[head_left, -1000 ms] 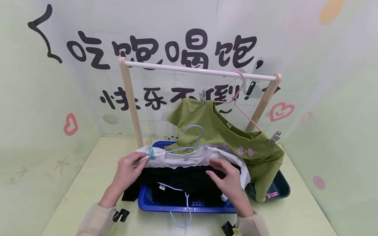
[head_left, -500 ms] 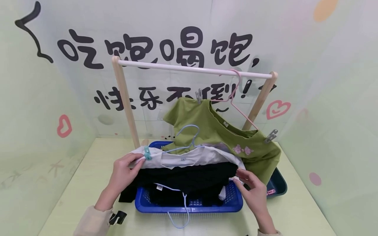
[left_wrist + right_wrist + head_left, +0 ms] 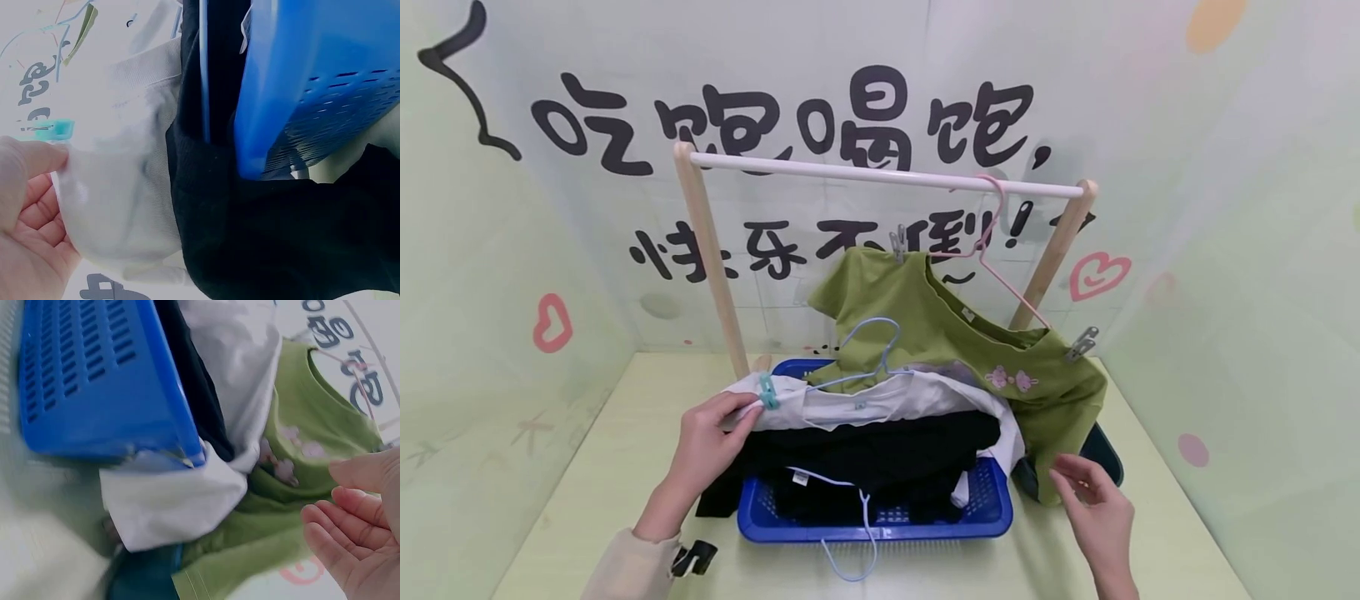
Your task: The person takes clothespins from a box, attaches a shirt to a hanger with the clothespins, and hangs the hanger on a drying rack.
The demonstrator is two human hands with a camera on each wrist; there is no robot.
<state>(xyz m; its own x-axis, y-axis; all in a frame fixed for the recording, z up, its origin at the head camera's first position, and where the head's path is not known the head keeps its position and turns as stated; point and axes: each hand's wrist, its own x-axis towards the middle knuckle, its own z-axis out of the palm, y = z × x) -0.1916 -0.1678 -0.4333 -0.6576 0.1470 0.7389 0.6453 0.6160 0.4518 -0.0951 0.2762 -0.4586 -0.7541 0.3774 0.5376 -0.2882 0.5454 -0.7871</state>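
My left hand (image 3: 707, 442) pinches the left shoulder of a white shirt (image 3: 932, 396), with a teal clothespin (image 3: 767, 390) right at the fingertips. This shirt has a light-blue hanger (image 3: 884, 360) in its neck and lies over a black garment (image 3: 880, 446) in a blue basket (image 3: 880, 532). My right hand (image 3: 1097, 512) holds nothing, its fingers loosely bent, in front of a dark green basin (image 3: 1111, 462) near the hem of a green shirt (image 3: 880, 292). In the right wrist view, a white sleeve (image 3: 169, 500) hangs over the basket's corner.
Behind the basket stands a rack with a white bar (image 3: 850, 173). From it the green shirt hangs aslant on a pink hanger (image 3: 979, 247), with grey clothespins (image 3: 1081, 343) at its shoulders. Another blue hanger's hook (image 3: 865, 542) sticks out over the basket's front rim.
My right hand has moved right, from over the white and black clothes, past the white shirt's right side, to the basin. My left hand keeps its pinch. The head view has shifted slightly.
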